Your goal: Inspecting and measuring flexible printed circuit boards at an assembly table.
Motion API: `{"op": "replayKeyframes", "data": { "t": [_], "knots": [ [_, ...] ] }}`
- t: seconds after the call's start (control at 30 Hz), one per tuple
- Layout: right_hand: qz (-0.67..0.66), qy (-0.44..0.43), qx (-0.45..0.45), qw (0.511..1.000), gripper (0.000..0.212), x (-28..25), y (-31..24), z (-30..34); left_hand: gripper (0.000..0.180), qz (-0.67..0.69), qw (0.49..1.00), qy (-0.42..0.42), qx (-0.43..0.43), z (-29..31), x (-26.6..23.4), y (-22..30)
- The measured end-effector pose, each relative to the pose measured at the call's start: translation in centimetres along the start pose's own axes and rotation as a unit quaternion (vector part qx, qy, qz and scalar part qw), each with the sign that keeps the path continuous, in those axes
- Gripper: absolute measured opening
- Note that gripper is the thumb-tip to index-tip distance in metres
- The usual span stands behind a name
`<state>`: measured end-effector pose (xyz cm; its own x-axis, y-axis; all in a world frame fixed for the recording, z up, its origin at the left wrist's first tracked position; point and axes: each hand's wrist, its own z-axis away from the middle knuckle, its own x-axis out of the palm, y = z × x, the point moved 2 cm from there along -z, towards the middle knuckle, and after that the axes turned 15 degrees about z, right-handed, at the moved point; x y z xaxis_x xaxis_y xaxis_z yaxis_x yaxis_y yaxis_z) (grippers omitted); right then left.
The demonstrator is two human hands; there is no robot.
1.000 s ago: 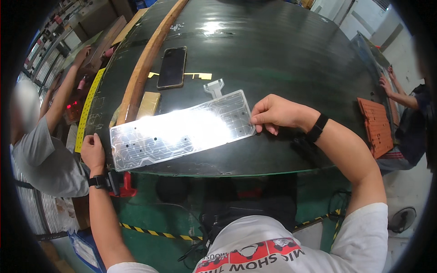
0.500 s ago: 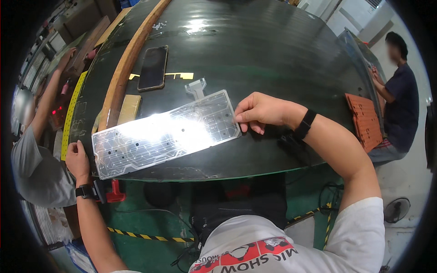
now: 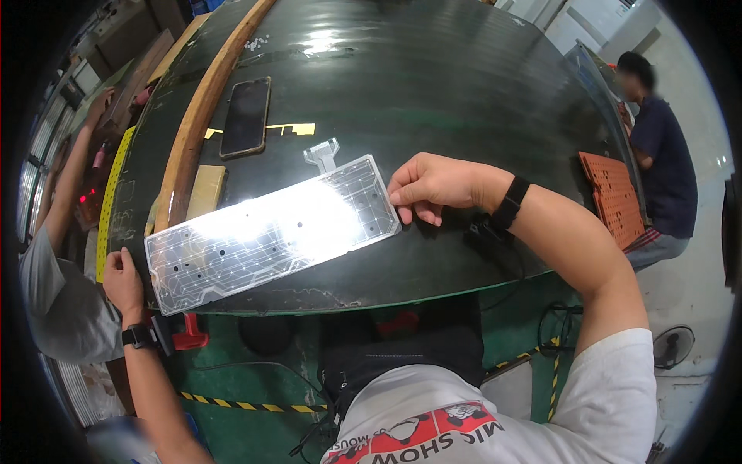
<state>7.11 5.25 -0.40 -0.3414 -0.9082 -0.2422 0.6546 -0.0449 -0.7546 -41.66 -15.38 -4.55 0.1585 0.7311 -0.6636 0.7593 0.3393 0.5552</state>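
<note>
A clear, silvery keyboard membrane sheet (image 3: 232, 267) with printed traces, dark holes and a short connector tail (image 3: 322, 156) on its far edge lies slanted over the dark table. White glare washes out its middle. My right hand (image 3: 433, 189) pinches the sheet's right end between thumb and fingers. Beside the sheet's left end, my left hand (image 3: 124, 284) is closed at the table's left side, near a yellow perforated strip (image 3: 116, 205). A small gap shows between this hand and the sheet. Whatever its fingertips hold, if anything, is hidden.
A phone (image 3: 246, 116), thin yellow pieces (image 3: 301, 128) and a yellowish block (image 3: 207, 192) lie beyond the sheet. A wooden bar (image 3: 193, 124) runs along the left. An orange perforated board (image 3: 614, 197) leans at right. One person (image 3: 665, 155) sits right; another (image 3: 58, 301) is left.
The whole view has shifted slightly, moving the table things leftward in the picture. Both hands keep about the same places by the sheet. The person at right leans closer to the table.
</note>
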Motion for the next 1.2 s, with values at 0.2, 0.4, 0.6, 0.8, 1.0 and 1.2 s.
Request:
{"op": "replayKeyframes", "data": {
  "t": [0.2, 0.4, 0.6, 0.8, 1.0, 1.2],
  "knots": [
    [0.009, -0.011, 0.014, 1.0, 0.015, -0.3, -0.3, -0.5, 0.03, 0.016, 1.0, -0.006, 0.002, -0.4, 0.2, -0.3],
    [0.025, -0.015, 0.013, 0.999, 0.016, -0.5, -0.8, -0.2, 0.028, -0.002, 0.999, -0.028, -0.018, -0.8, -0.7, 0.8],
    [0.048, 0.005, 0.034, 0.998, 0.016, -0.1, -0.6, 0.7, 0.021, -0.024, 0.999, -0.009, 0.021, 0.8, 0.8, 2.8],
    [-0.012, 0.039, -0.002, 0.999, 0.015, 0.4, 0.1, 0.7, 0.019, -0.023, 1.0, -0.013, -0.007, 1.1, -0.1, 3.9],
    [0.003, 0.092, -0.017, 0.996, 0.015, 0.8, -0.7, 0.0, 0.019, 0.022, 1.0, 0.016, 0.006, 0.3, -0.1, 2.6],
    [0.048, 0.079, 0.011, 0.996, 0.016, 1.0, -1.3, 0.1, 0.021, 0.209, 0.977, -0.017, -0.021, 1.1, -0.9, 0.7]
  ]
}}
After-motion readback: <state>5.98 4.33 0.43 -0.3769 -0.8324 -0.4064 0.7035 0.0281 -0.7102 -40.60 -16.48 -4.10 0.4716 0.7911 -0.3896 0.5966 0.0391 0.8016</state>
